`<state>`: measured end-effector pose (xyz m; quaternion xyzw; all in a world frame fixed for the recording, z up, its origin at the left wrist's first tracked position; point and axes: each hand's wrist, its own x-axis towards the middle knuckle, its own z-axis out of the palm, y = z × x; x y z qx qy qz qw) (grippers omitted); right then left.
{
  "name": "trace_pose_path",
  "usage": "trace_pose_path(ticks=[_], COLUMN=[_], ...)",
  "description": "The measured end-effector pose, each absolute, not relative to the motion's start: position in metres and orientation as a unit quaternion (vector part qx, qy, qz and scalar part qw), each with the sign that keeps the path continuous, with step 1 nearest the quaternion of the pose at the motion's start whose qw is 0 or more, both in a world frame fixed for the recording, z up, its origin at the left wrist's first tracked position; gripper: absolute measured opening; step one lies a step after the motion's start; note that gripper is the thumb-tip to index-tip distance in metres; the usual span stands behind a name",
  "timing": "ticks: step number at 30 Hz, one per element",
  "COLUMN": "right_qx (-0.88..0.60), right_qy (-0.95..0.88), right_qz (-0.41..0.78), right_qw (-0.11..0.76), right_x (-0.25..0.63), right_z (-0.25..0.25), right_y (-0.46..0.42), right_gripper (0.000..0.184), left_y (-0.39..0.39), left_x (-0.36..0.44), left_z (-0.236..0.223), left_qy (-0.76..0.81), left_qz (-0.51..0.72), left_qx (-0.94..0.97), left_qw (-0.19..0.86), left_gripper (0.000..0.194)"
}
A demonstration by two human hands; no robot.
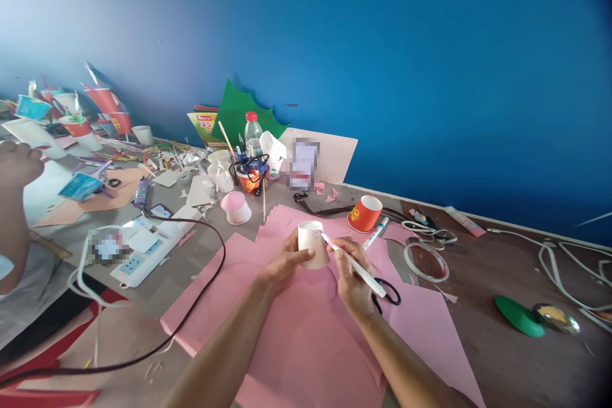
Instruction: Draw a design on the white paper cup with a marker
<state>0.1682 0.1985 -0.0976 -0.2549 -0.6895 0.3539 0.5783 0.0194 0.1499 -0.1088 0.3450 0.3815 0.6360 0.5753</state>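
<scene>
My left hand [287, 260] is wrapped round a white paper cup [312, 254], its thumb lying across the cup's front. In my right hand [354, 274] is a white marker pen [366, 277], gripped like a pencil. Its pink tip touches or nearly touches the cup's side, where a small pink line shows. Both hands are above pink paper sheets [306, 344]. Behind the right hand stands a red paper cup [364, 213], and a second marker [375, 233] lies beside it. Black scissor handles [393, 292] stick out past the right hand.
A roll of tape [427, 261] and white cables lie on the right. At the back are a bottle [253, 134], a pink-topped cup [236, 208] and a propped phone [303, 164]. On the left, a power strip [153, 245] has a dark cable. Another person's arm [16, 204] enters far left.
</scene>
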Motion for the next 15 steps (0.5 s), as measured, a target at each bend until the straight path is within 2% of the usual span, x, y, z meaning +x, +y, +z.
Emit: trace_pose_path(ticks=[10,15], right_qx=[-0.276,-0.277], right_qy=[-0.665,-0.676], right_qz=[0.376,0.371], right_qw=[0.583,0.574], right_x=[0.170,0.168], right_z=[-0.105,-0.107], right_y=[0.197,0.197], right_gripper=[0.024,0.024], left_y=[0.150,0.154], left_x=[0.018,0.020], left_z=[-0.108,-0.110], left_qy=[0.371,0.333], left_qz=[0.653,0.679], left_qx=[0.313,0.312], left_qw=[0.582,0.575], left_gripper=[0.066,0.061])
